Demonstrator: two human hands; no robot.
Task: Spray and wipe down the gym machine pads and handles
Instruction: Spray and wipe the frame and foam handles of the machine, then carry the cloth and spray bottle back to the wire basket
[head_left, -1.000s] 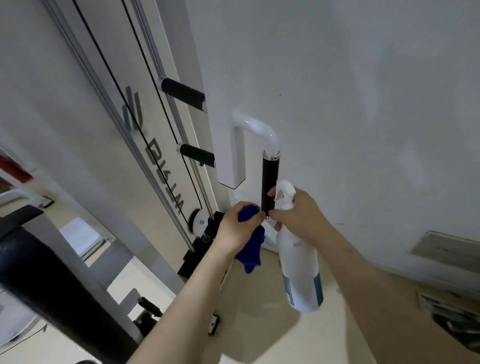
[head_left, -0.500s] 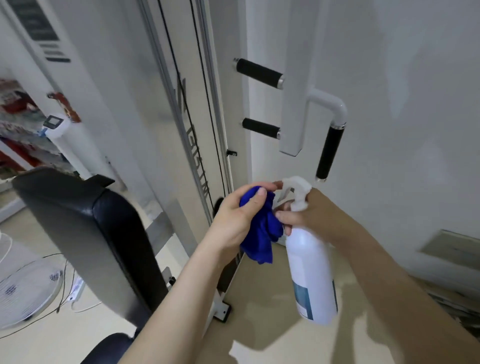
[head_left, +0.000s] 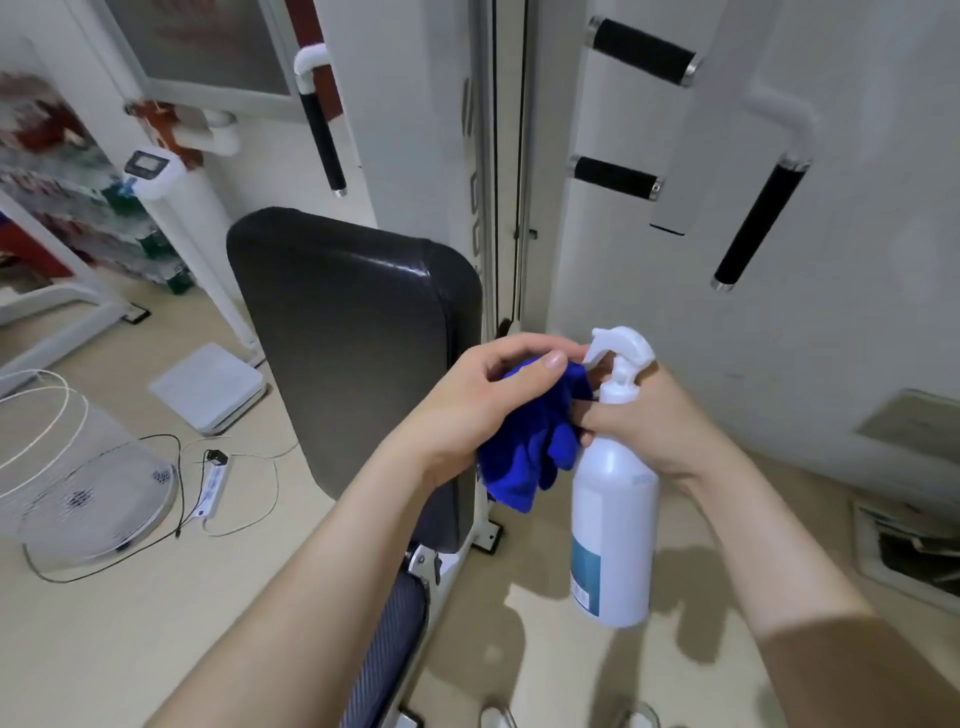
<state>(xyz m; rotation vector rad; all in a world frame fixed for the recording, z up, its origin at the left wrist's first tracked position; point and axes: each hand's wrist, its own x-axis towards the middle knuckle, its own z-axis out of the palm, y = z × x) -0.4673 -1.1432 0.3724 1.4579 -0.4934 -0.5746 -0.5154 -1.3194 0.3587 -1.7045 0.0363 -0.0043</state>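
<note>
The floor (head_left: 119, 639) under both hands is pale beige and smooth, with a white fan (head_left: 78, 493) lying well off to the left of the left hand, a power strip (head_left: 213, 483) and loose cables beside it, and a white scale (head_left: 208, 387) farther back. Directly beyond the left hand (head_left: 478, 405) stands the black back pad (head_left: 353, 338) of the white gym machine (head_left: 421, 130), upright and slightly tilted. Above the right hand (head_left: 654, 421) hangs a black handle (head_left: 758, 223), slanting down-left, with two short horizontal grips to its left. The left hand is curled around a bunched blue cloth (head_left: 530, 452), thumb pressed on top. The right hand is wrapped around the neck of the white spray bottle (head_left: 613, 525), whose long axis runs vertically, base down, nozzle pointing left into the cloth.
</note>
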